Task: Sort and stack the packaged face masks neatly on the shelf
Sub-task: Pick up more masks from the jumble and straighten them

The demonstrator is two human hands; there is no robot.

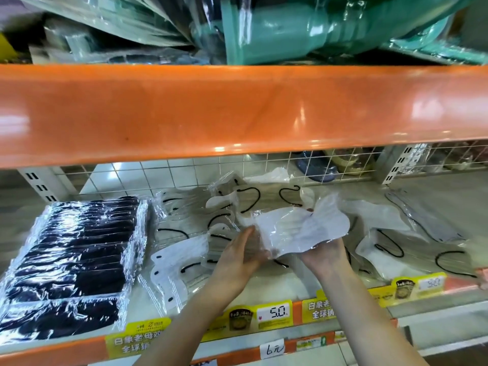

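Observation:
A white face mask in a clear packet is held above the shelf between both hands. My left hand touches its left edge with straight fingers. My right hand cups it from below, fingers curled under the packet. More packets of white masks with black ear loops lie loose on the shelf around and behind the hands. A neat stack of black packaged masks sits at the left.
An orange shelf beam runs overhead, with teal plastic goods above it. A white wire grid backs the shelf. Yellow price tags line the front edge. Grey packaged masks lie at the right.

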